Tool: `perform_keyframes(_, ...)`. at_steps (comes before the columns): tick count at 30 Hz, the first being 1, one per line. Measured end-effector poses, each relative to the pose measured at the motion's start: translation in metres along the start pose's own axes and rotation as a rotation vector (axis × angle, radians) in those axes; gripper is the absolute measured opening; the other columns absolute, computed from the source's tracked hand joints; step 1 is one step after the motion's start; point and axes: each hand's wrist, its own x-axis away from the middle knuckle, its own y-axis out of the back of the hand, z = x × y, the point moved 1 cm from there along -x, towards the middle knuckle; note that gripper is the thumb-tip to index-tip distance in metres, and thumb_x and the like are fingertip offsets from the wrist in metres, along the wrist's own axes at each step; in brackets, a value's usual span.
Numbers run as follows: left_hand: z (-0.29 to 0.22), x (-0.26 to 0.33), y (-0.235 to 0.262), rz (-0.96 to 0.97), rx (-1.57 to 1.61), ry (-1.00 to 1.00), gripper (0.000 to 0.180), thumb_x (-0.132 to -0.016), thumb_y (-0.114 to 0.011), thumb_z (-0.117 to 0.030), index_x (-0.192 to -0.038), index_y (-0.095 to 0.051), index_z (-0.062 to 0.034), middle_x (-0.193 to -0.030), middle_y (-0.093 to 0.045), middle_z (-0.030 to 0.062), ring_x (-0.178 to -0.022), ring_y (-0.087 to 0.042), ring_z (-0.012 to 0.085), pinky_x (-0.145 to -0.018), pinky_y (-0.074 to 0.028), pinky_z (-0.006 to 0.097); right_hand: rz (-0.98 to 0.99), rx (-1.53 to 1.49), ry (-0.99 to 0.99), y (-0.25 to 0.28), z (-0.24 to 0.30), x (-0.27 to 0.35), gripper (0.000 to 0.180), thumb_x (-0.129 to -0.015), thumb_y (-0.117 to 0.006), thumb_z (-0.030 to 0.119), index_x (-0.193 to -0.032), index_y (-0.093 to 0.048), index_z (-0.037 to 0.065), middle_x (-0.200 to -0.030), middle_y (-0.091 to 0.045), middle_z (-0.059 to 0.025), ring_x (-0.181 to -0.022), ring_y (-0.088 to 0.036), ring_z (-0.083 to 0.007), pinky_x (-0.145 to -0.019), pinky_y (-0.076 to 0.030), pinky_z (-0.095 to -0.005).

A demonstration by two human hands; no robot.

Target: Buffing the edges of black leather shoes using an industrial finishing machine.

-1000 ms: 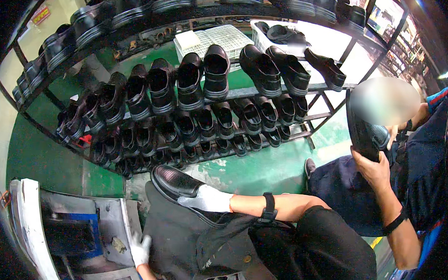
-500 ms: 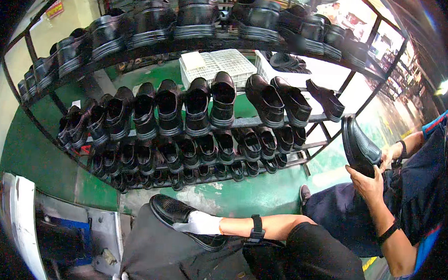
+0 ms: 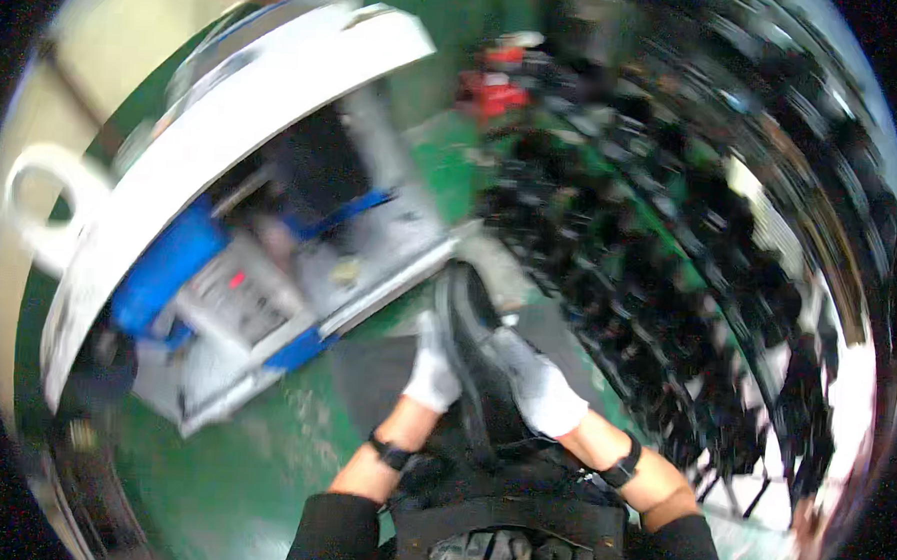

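Note:
A black shoe (image 3: 470, 366) is held upright in front of my lap, its toe pointing away and its sole edge turned to the left. My left hand (image 3: 433, 367), in a white glove, presses against the sole side. From the other side my right hand (image 3: 544, 384), also gloved in white, grips the shoe at its upper, near the opening. The fingertips of both hands are partly hidden by the shoe and blurred by motion. Dark cloth (image 3: 374, 372) lies beneath the hands.
At left stands a white-topped machine (image 3: 275, 122) with blue parts and a control panel (image 3: 243, 291) bearing a red light. A rack of black shoes (image 3: 610, 257), heavily smeared, fills the right side. Red objects (image 3: 497, 87) sit by its far end. The floor (image 3: 259, 482) is green.
My view has swung left toward the machine, and the rack has shifted right. My left hand has come up from the lower edge onto the shoe. The co-worker with another shoe has left the view.

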Motion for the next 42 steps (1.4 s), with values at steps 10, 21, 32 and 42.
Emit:
perform_keyframes(10,-0.073,-0.018,0.096,-0.28,0.226,-0.228,0.075,-0.089,-0.038,-0.067,-0.138,-0.042,-0.0105,-0.126,-0.055,0.0103,-0.108,-0.056,0.0262,-0.097,-0.045,0.039,0.59,-0.639,-0.704,-0.078,-0.061,-0.14,0.043,-0.1,-0.042,0.035,-0.122,-0.055,0.001,-0.113,-0.063,-0.0132,-0.103,-0.059,-0.0223,-0.093,-0.046,-0.0329)
perform_keyframes(21,-0.126,-0.105,0.19,-0.414,0.249,-0.363,0.073,-0.09,-0.042,-0.063,-0.135,-0.045,-0.0059,-0.129,-0.052,0.0064,-0.114,-0.051,0.02,-0.101,-0.04,0.034,0.555,-0.533,-0.625,-0.118,-0.109,-0.278,0.035,-0.101,-0.039,0.026,-0.126,-0.05,0.005,-0.108,-0.064,-0.0122,-0.09,-0.062,-0.0212,-0.083,-0.052,-0.0344)
perform_keyframes(32,-0.171,-0.159,0.241,-0.521,-0.01,-0.442,0.071,-0.096,-0.039,-0.055,-0.142,-0.034,-0.0012,-0.139,-0.045,0.0075,-0.121,-0.048,0.0203,-0.102,-0.038,0.03,0.295,1.239,0.806,-0.12,-0.12,-0.336,0.026,-0.084,-0.052,0.01,-0.108,-0.058,0.002,-0.106,-0.061,-0.0131,-0.1,-0.056,-0.0304,-0.091,-0.043,-0.0419)
perform_keyframes(42,-0.215,-0.143,0.194,-0.428,0.225,-0.454,0.055,-0.098,-0.039,-0.048,-0.137,-0.043,-0.0094,-0.131,-0.053,0.0088,-0.114,-0.055,0.0274,-0.097,-0.046,0.039,0.318,1.536,0.851,-0.122,-0.106,-0.328,0.028,-0.081,-0.054,0.012,-0.106,-0.06,0.002,-0.102,-0.062,-0.0137,-0.097,-0.057,-0.0315,-0.088,-0.045,-0.0427)
